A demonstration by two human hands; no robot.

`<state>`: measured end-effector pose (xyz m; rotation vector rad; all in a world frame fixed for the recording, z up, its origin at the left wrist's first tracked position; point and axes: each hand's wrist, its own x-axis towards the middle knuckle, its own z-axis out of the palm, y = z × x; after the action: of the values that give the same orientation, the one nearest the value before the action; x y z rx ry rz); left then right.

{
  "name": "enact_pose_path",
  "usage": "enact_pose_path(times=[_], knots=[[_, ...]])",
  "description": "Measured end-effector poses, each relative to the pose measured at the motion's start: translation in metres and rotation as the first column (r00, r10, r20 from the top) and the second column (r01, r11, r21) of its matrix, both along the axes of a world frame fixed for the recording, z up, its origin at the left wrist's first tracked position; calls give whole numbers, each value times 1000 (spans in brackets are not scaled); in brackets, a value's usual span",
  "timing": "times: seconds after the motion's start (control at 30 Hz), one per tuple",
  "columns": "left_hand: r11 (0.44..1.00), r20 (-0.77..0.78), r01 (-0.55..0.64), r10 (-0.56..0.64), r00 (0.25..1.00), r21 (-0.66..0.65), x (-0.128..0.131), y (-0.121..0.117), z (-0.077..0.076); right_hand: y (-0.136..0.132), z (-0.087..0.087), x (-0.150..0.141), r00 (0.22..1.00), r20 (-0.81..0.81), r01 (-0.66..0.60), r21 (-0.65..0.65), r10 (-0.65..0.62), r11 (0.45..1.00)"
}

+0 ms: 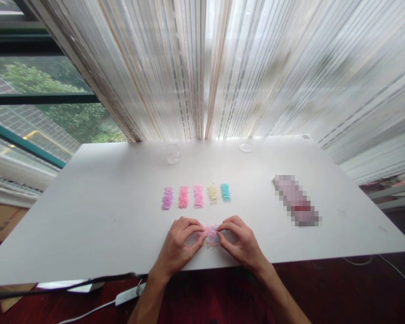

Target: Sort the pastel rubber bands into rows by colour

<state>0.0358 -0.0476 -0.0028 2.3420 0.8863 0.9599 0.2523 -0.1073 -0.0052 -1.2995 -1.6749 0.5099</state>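
At the front of the white table, a mixed pile of small pastel pieces (211,234), perhaps little elastic bands, lies between my two hands. My left hand (184,238) reaches it from the left, thumb and forefinger pinched at its edge. From the right, my right hand (238,238) pinches at the pile in the same way. Whatever is between the fingertips is too small to make out. Beyond the hands stand sorted columns of such pieces: purple (168,198), coral pink (183,197), light pink (198,196), pale yellow (212,194) and turquoise (225,192).
Near the back edge of the white table (97,216) stand a clear round container (173,155) and a clear shallow lid or dish (246,147). A blurred-out pinkish object (295,200) lies at right. A power strip (130,294) and cables are below the front edge.
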Motion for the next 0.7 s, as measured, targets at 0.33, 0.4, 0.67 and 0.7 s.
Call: enact_pose_path(times=[0.33, 0.4, 0.67, 0.7], knots=[[1000, 17, 0, 0, 1000, 20, 10, -6, 4, -1, -1, -1, 1000, 19, -18, 1, 18, 1000], [1000, 25, -2, 1, 1000, 21, 11, -7, 3, -2, 0, -1, 999, 24, -28, 5, 28, 1000], [997, 124, -57, 63, 990, -46, 6, -9, 1, -2, -1, -1, 1000, 11, -16, 13, 16, 1000], [996, 116, -74, 78, 990, -42, 6, -9, 0, -2, -1, -1, 1000, 7, -13, 13, 13, 1000]])
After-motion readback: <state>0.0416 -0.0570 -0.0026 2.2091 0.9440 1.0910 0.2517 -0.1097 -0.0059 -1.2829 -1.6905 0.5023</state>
